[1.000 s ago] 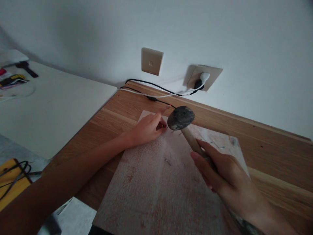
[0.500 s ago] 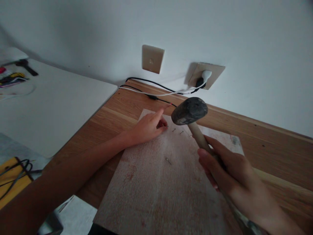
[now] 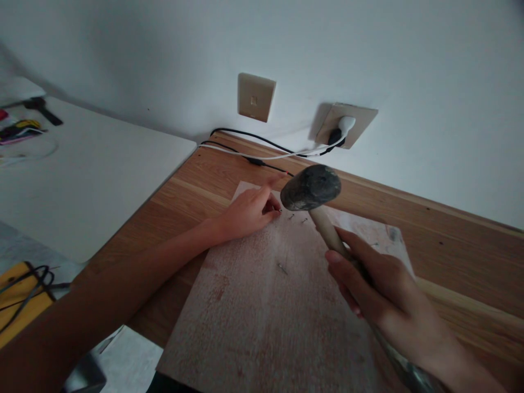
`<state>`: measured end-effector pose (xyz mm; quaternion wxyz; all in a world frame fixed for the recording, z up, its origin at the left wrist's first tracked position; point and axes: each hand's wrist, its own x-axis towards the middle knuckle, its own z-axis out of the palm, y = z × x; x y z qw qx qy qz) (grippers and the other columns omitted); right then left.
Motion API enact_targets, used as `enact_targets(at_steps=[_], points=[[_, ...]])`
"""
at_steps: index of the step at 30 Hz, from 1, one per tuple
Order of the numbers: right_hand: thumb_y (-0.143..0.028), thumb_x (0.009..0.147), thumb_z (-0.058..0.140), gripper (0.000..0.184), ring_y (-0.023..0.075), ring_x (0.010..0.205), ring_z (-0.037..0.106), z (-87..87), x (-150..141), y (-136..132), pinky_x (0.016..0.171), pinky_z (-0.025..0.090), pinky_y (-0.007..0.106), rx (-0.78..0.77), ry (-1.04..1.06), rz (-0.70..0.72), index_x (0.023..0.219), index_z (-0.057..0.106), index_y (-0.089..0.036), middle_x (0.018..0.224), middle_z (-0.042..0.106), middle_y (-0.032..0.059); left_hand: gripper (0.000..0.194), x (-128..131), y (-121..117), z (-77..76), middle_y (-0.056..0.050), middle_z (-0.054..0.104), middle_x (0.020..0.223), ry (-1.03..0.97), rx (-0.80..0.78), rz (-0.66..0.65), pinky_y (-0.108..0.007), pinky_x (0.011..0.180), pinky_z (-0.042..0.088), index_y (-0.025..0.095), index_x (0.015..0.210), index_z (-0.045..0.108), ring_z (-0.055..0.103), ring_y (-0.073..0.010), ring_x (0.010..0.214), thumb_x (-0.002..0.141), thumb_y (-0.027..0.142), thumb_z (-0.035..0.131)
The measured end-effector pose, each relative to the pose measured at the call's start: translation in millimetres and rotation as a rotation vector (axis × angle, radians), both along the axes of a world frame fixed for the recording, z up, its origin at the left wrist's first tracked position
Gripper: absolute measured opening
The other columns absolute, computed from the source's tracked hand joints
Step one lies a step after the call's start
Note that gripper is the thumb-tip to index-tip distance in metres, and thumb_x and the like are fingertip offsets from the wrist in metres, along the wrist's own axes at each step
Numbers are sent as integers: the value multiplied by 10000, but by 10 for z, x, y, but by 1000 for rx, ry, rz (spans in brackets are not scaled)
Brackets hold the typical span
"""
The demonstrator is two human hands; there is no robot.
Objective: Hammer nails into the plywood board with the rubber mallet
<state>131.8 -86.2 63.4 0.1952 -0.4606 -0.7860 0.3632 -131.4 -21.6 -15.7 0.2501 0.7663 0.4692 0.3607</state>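
Observation:
My right hand (image 3: 385,289) is wrapped round the wooden handle of a mallet (image 3: 311,188) with a dark head. The head hangs above the far part of a reddish-white board (image 3: 254,322). Near the board's far edge my left hand (image 3: 248,213) rests with thumb and finger pinched on a nail (image 3: 280,210), only its head showing; the index finger points outward. Just right of those fingertips, two small nails (image 3: 292,216) stand in the board in a row. Another nail (image 3: 282,268) lies loose nearer the board's middle.
The board lies on a wooden tabletop (image 3: 462,273) against the wall. Black and white cables (image 3: 254,155) run along the back to a wall socket (image 3: 347,125). At left are a white table (image 3: 102,169) and a yellow item (image 3: 20,300) with dark cords.
The mallet and my right hand have shifted slightly left, with the head a little lower in view. My left hand keeps its place at the nail.

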Motion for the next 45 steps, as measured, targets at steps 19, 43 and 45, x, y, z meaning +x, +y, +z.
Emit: enact_targets(at_steps=[19, 43, 45], points=[[-442, 1113, 485, 345, 109, 393, 511, -7, -3, -12, 384, 378, 247, 47, -16, 18, 1253, 635, -164, 521, 518, -104, 750, -11, -10, 13, -36, 793, 1008, 18, 4, -14, -340, 860, 591, 207, 1586, 378, 749, -195, 917, 914, 122, 700], [-557, 1081, 501, 312, 122, 408, 535, 134, 87, 65, 387, 428, 240, -129, 42, -95, 1040, 551, -252, 537, 542, -86, 137, 24, -394, 256, -62, 694, 1056, 314, 216, -234, -387, 930, 521, 204, 1066, 628, 647, -230, 1006, 969, 292, 668], [-535, 1085, 500, 310, 124, 409, 538, 133, 77, 65, 386, 427, 239, -137, 54, -79, 1111, 572, -235, 538, 539, -91, 122, 43, -465, 296, -83, 709, 1116, 415, 283, -423, -398, 959, 506, 193, 1043, 655, 643, -241, 1034, 1007, 309, 650]])
